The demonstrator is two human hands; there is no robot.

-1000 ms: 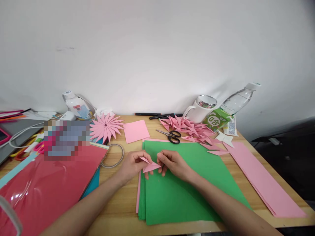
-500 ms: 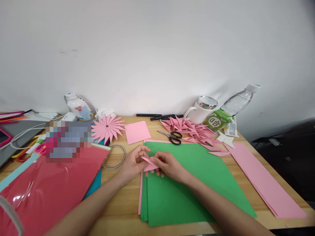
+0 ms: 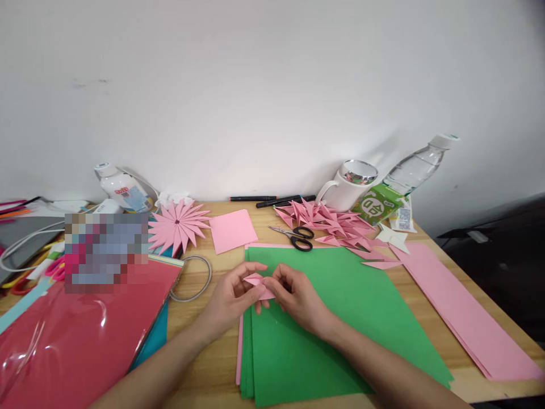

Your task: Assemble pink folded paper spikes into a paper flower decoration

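Between my two hands is a small folded piece of pink paper (image 3: pixel 254 279), held above the near-left part of a stack of green paper (image 3: pixel 336 341). My left hand (image 3: pixel 238 289) pinches it from the left, thumb on top. From the other side my right hand (image 3: pixel 293 292) grips its right edge between thumb and fingers. The fingers hide part of the folds. Beyond the stack lie black-handled scissors (image 3: pixel 301 238), a square of pink paper (image 3: pixel 234 230) and a pile of folded pink paper pieces (image 3: pixel 327 221). A pink paper star (image 3: pixel 177 222) lies to the left.
Pink paper strips (image 3: pixel 464 312) run along the right edge. At the back stand a white mug (image 3: pixel 347 190), a green box (image 3: pixel 378 204), a tilted water bottle (image 3: pixel 419 165) and black pens (image 3: pixel 272 201). A red plastic-wrapped pack (image 3: pixel 93 335) and a tape ring (image 3: pixel 208 272) are left.
My left thumb has moved onto the folded pink paper, and the paper has turned a little in my fingers. The view has shifted slightly.
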